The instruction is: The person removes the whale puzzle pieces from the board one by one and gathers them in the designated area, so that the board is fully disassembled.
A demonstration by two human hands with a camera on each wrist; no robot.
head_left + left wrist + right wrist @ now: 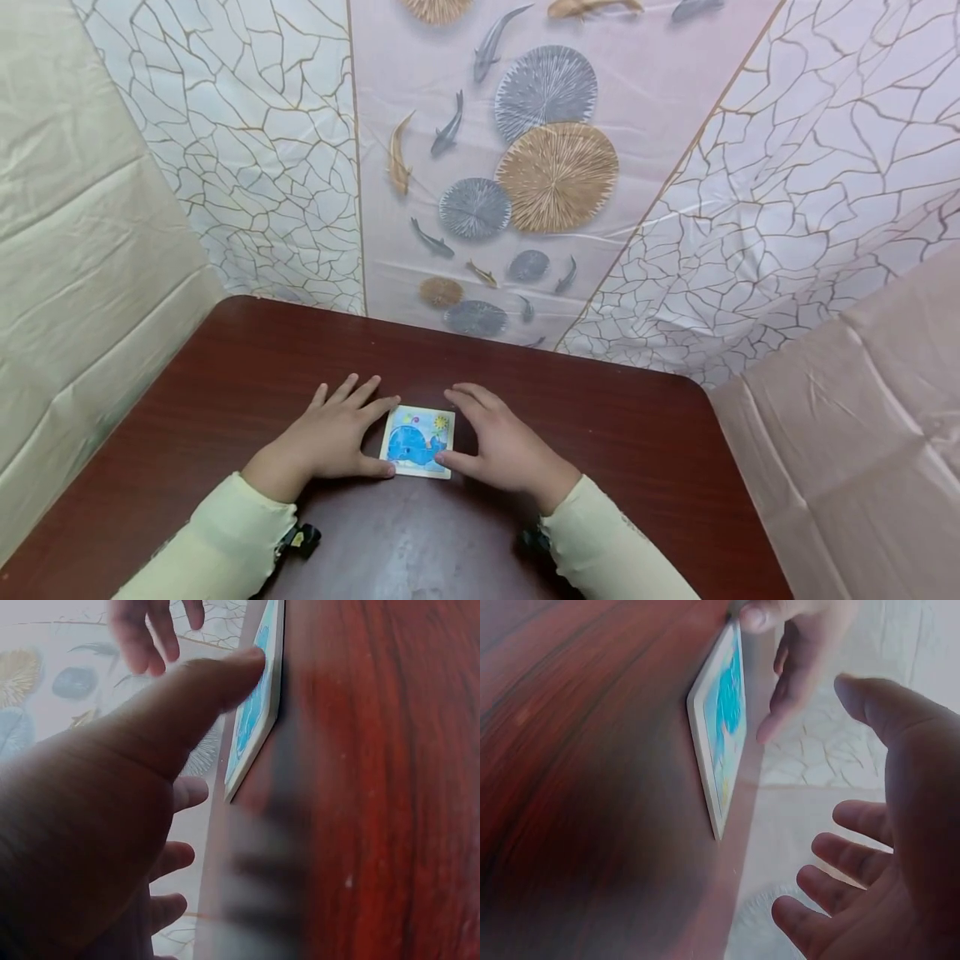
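I saw the left hand (330,440), fingers spread, beside a pale-rimmed board (422,475) framing a blue whale (408,445); the right hand (510,446), relaxed, flanked it.

**One Left Hand (333,435), One Right Hand (513,450), One Picture Board (420,442)**

Two hands make up the pair at one dark red table (420,533), with two pale sleeves (213,537) and two black wrist devices (303,540) also in the shot. The lone board carries a single blue whale (408,447). The surroundings number one pink panel (652,100), two crackle-patterned panels (247,142) and two plain beige hangings (60,275). Printed on the pink panel are seven round discs, three gold discs (557,177) and four grey discs (546,92), plus three gold fish (400,171) and at least six grey fish (447,132).
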